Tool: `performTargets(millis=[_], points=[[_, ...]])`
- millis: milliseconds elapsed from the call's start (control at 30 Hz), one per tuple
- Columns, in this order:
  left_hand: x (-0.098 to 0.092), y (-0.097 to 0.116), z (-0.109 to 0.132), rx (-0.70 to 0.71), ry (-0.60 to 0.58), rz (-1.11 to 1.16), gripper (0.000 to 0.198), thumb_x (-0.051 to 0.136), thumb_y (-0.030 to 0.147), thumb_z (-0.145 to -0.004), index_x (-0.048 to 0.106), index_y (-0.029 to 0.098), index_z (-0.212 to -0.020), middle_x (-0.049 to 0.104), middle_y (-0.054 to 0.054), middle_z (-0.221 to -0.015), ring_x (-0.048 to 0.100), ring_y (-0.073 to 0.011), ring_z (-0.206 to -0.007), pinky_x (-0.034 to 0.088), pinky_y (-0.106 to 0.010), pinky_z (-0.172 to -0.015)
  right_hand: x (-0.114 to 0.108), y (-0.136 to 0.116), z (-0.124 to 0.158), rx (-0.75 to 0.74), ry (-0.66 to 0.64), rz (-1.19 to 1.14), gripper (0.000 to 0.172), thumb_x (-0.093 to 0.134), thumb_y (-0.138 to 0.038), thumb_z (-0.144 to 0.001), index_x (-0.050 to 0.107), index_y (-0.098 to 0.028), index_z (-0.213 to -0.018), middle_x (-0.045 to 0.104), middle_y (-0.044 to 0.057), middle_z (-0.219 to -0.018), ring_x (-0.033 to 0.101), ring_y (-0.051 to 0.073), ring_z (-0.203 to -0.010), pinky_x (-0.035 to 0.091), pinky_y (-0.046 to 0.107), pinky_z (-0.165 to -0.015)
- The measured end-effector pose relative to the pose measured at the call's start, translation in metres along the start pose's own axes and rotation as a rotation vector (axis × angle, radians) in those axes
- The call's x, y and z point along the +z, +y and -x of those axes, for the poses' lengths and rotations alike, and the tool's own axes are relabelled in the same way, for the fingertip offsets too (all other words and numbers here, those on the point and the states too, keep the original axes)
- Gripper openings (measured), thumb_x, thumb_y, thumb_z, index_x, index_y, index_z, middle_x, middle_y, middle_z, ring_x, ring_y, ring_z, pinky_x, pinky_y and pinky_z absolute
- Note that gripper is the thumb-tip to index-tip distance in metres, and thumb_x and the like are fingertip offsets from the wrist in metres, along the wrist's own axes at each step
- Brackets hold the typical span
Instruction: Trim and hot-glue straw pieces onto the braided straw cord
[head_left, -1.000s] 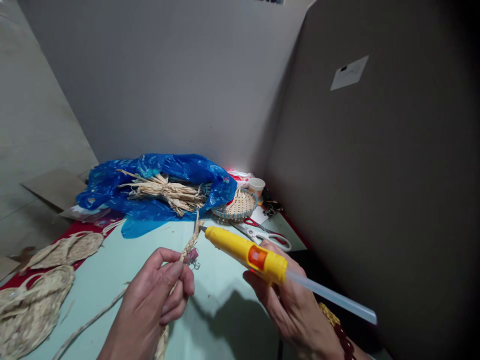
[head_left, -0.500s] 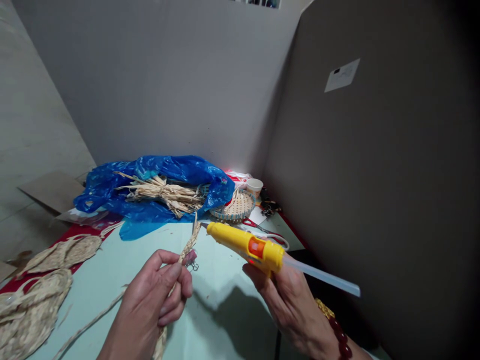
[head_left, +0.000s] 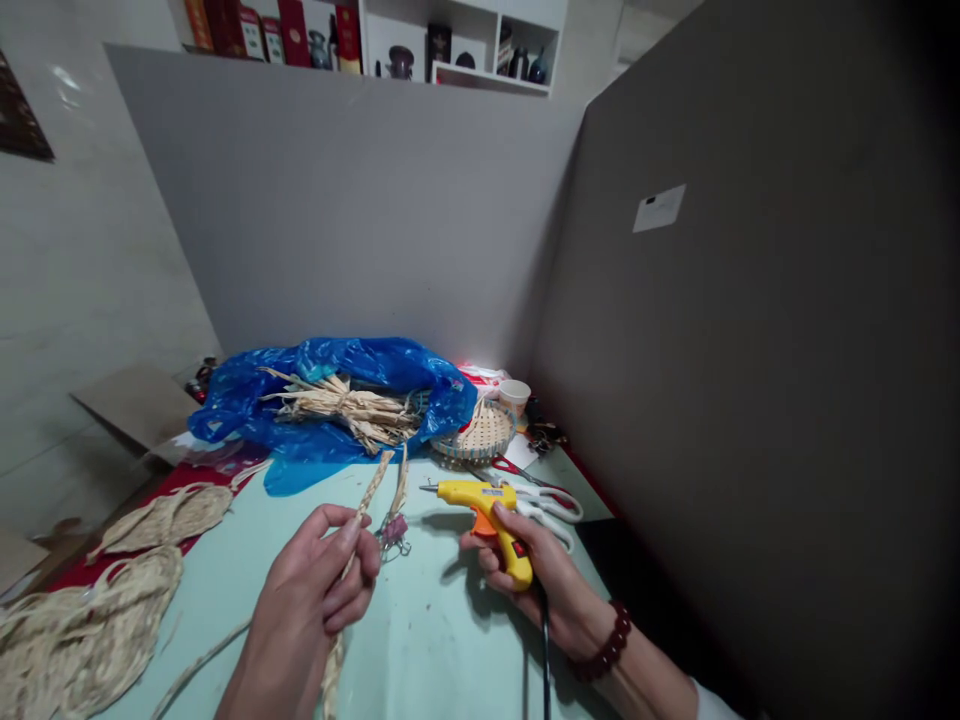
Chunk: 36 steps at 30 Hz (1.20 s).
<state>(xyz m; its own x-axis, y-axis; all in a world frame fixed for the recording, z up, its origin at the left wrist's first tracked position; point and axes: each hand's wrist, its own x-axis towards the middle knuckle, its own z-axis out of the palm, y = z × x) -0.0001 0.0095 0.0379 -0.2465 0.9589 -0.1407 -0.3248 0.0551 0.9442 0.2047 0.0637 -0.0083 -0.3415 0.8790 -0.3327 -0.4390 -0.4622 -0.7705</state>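
Note:
My left hand [head_left: 319, 590] is closed on a braided straw cord [head_left: 375, 490] that rises between thumb and fingers, with a small pink binder clip [head_left: 394, 531] clamped on it just beyond the fingertips. My right hand [head_left: 525, 575] grips the handle of a yellow glue gun [head_left: 480, 503], which is held level just above the pale green table [head_left: 435, 640]. Its nozzle points left toward the cord, a short gap away. A black cable runs down from the handle.
A blue plastic bag [head_left: 330, 385] with a straw bundle [head_left: 349, 405] lies at the back. A small woven basket [head_left: 480, 432], a paper cup [head_left: 514, 393] and scissors [head_left: 536, 495] sit near the right partition. Woven straw pieces [head_left: 82, 610] lie at the left.
My right hand has lowered the glue gun toward the table and turned it level, so its handle now shows. The camera has tilted up, revealing shelves above the partition. My left hand keeps the cord.

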Motion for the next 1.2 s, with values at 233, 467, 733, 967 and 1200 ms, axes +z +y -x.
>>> performTargets(millis=[233, 467, 733, 967, 1200], points=[[-0.004, -0.004, -0.004, 0.024, -0.024, 0.032, 0.029, 0.077, 0.038, -0.072, 0.057, 0.017, -0.074, 0.061, 0.001, -0.058, 0.027, -0.0023, -0.042, 0.023, -0.013, -0.039, -0.002, 0.007, 0.001, 0.052, 0.078, 0.170, 0.043, 0.033, -0.037, -0.103, 0.062, -0.009, -0.087, 0.072, 0.012, -0.076, 0.064, 0.008, -0.054, 0.046, 0.013, -0.046], [0.003, -0.009, 0.000, 0.006, -0.097, 0.058, 0.029, 0.074, 0.038, -0.077, 0.055, 0.016, -0.075, 0.061, 0.001, -0.059, 0.021, -0.0007, -0.041, 0.017, -0.013, -0.040, -0.021, -0.010, 0.002, -0.103, 0.089, 0.685, 0.046, 0.053, -0.047, -0.092, 0.053, -0.017, -0.056, 0.053, -0.001, -0.048, 0.048, 0.011, -0.041, 0.040, 0.024, -0.046], [0.012, -0.008, 0.011, -0.058, -0.167, 0.051, 0.028, 0.070, 0.040, -0.080, 0.053, 0.017, -0.076, 0.062, 0.001, -0.057, 0.013, -0.0003, -0.042, 0.013, -0.014, -0.040, 0.009, -0.028, 0.023, -0.520, 0.135, 0.989, 0.028, 0.067, -0.026, -0.081, 0.062, -0.017, -0.056, 0.051, -0.002, -0.051, 0.039, 0.011, -0.050, 0.033, 0.026, -0.055], [0.019, -0.014, 0.016, -0.155, -0.184, -0.026, 0.029, 0.065, 0.042, -0.082, 0.049, 0.020, -0.072, 0.061, 0.002, -0.052, 0.015, 0.0005, -0.036, 0.010, -0.015, -0.036, 0.039, -0.023, 0.012, -0.572, 0.017, 0.750, 0.030, 0.061, -0.043, -0.088, 0.078, -0.019, -0.096, 0.074, 0.004, -0.084, 0.047, 0.010, -0.054, 0.039, 0.022, -0.049], [0.018, -0.020, 0.015, -0.153, -0.205, -0.155, 0.029, 0.062, 0.044, -0.084, 0.048, 0.021, -0.074, 0.063, 0.002, -0.051, 0.018, -0.0002, -0.032, 0.016, -0.014, -0.033, 0.040, -0.017, 0.021, -0.710, -0.020, 0.624, 0.009, 0.071, -0.027, -0.084, 0.080, -0.024, -0.084, 0.075, 0.002, -0.083, 0.062, 0.014, -0.073, 0.048, 0.022, -0.061]])
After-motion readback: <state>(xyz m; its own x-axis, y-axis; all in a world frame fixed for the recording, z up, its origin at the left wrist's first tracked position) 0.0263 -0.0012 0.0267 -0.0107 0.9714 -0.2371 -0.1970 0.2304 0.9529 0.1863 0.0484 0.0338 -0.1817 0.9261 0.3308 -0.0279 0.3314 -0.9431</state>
